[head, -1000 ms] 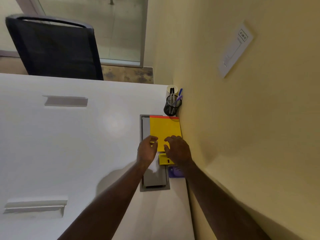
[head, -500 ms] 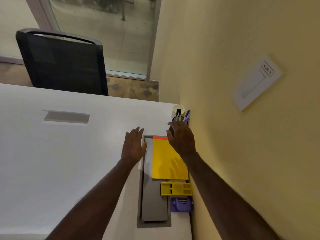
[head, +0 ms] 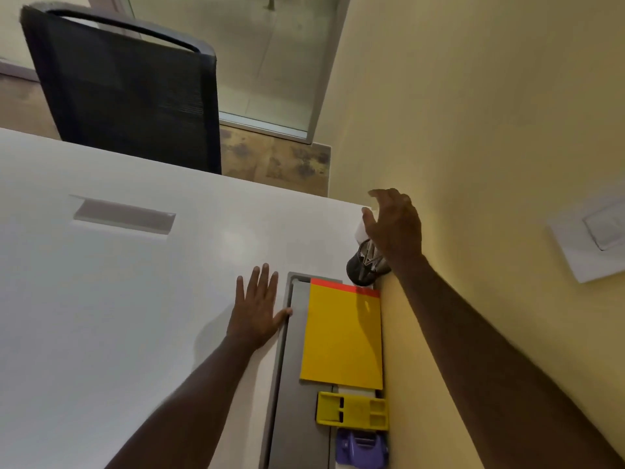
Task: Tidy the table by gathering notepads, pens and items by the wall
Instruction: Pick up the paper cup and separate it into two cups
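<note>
Final straightening by the wall, seemingly: left hand (head: 256, 308) lay flat on the table (head: 101, 299); right hand (head: 394, 223), fingers spread and empty, hovered at the pen cup's (head: 363, 269) twelve o'clock; next, probably nudge the cup wallward.

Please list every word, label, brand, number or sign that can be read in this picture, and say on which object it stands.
No text here can be read.
White notice on the wall: it carries a boxed mark, too blurred to read.
Yellow notepad: plain cover, no writing visible.
Yellow holder and purple item: no label visible.
</note>
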